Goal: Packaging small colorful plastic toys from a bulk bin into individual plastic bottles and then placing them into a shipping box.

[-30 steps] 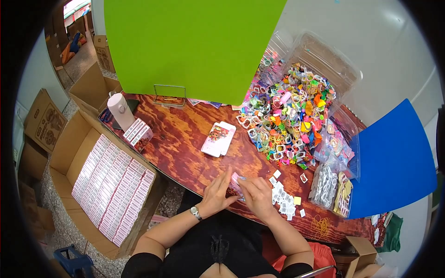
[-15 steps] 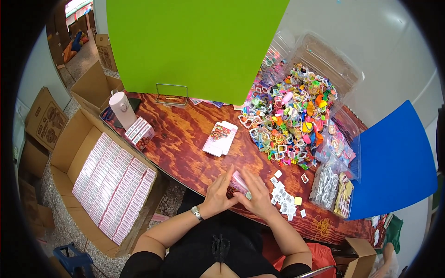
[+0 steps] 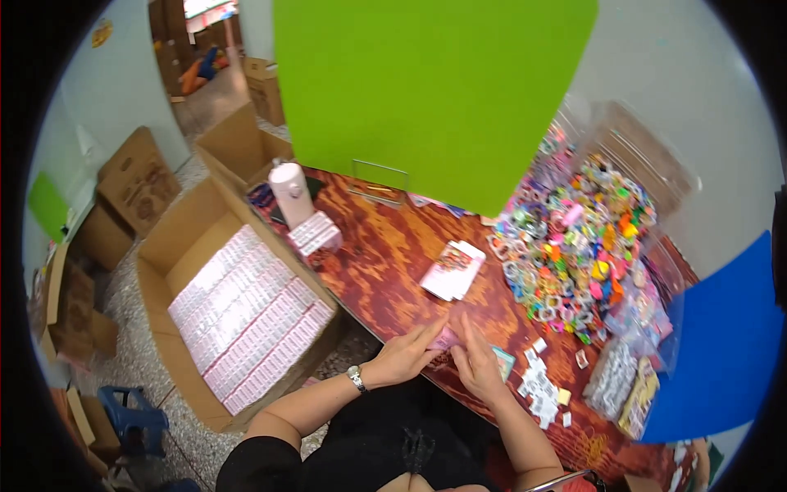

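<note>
Near the front edge of the wooden table, a small pink box (image 3: 446,339) sits between my two hands, mostly covered by fingers. My left hand (image 3: 403,353) presses its left side. My right hand (image 3: 478,368) closes on it from the right, blurred a little at the fingertips. A teal-edged card (image 3: 502,362) lies right beside my right hand. Beyond my hands are flattened pink-and-white boxes with a printed picture (image 3: 453,271). To the right of my right hand spread white label pieces (image 3: 539,387).
An open carton (image 3: 159,328) packed with pink boxes stands left of the table. A pink tumbler (image 3: 289,194) and a short stack of boxes (image 3: 316,234) stand at the table's left edge. A colourful trinket heap (image 3: 580,250) covers the right. Green (image 3: 426,98) and blue panels (image 3: 713,353) flank it.
The view has swung left, so everything appears farther right. My fingers have closed more over the pink box. The teal-edged card now shows beside my right hand.
</note>
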The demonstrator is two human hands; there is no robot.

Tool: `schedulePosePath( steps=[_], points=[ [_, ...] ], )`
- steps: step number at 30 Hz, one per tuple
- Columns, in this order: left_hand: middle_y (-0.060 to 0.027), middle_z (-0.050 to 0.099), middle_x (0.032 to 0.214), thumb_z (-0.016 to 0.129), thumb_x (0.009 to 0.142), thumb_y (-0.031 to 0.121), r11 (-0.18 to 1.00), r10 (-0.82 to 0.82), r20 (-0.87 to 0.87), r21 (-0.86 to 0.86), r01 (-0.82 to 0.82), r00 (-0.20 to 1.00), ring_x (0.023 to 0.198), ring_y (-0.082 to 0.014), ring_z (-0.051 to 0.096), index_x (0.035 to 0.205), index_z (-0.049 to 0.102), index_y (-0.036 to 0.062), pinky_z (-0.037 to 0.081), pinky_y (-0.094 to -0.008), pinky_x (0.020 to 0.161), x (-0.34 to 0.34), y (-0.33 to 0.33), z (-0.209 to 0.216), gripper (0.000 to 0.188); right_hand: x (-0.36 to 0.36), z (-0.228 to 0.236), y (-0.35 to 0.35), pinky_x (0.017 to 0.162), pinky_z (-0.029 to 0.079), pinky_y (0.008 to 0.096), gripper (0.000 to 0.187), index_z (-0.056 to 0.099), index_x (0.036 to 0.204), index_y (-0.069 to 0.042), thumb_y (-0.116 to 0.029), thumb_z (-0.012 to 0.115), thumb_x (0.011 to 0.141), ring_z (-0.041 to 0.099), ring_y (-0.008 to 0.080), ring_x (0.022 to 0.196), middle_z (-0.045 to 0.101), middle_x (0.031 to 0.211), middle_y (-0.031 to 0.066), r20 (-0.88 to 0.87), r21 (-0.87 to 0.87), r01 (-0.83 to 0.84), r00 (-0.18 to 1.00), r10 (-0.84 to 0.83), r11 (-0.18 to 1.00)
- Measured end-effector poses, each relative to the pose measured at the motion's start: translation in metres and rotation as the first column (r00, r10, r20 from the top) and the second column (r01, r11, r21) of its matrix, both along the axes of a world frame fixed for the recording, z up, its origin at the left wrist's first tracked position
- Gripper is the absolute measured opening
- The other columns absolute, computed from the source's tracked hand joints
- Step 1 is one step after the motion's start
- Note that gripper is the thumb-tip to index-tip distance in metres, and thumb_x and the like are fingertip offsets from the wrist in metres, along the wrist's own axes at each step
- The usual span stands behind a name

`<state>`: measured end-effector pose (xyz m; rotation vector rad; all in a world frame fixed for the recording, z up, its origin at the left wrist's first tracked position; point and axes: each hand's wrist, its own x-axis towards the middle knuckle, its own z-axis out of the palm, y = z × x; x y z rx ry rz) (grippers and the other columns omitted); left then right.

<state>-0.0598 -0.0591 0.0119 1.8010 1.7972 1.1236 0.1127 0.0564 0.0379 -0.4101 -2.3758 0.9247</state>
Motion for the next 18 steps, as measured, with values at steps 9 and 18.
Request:
schedulePosePath(
  steps=[9,18],
  points=[
    [-0.0098,0.055,0.090,0.066,0.091,0.018,0.776,0.630,-0.569,0.447,-0.445,0.528,0.085,-0.0291,0.051,0.145,0.052,0.0081,0.048,-0.0401,0.077,-0.140,-0.002,0.012,0.056,-0.055,-0.037,0.057,0.111,0.038,0.0537,0.077,0.042,0.150,-0.006,-0.021,0.077,0.084,0.043,0.0432,0.135,0.043,0.150,0.0223,0.168,0.460,0.100,0.966,-0.198,0.882],
    [-0.0173,0.053,0.119,0.064,0.086,0.014,0.718,0.662,-0.673,0.442,-0.538,0.330,0.114,-0.0368,0.048,0.143,0.051,0.0049,0.035,-0.0580,0.103,-0.198,0.009,-0.024,0.059,-0.078,-0.076,0.086,0.108,0.039,0.0512,0.063,0.058,0.138,-0.014,-0.033,0.079,0.082,0.049,0.0383,0.129,0.056,0.141,0.0140,0.272,0.546,0.163,0.893,-0.358,0.822]
  ],
)
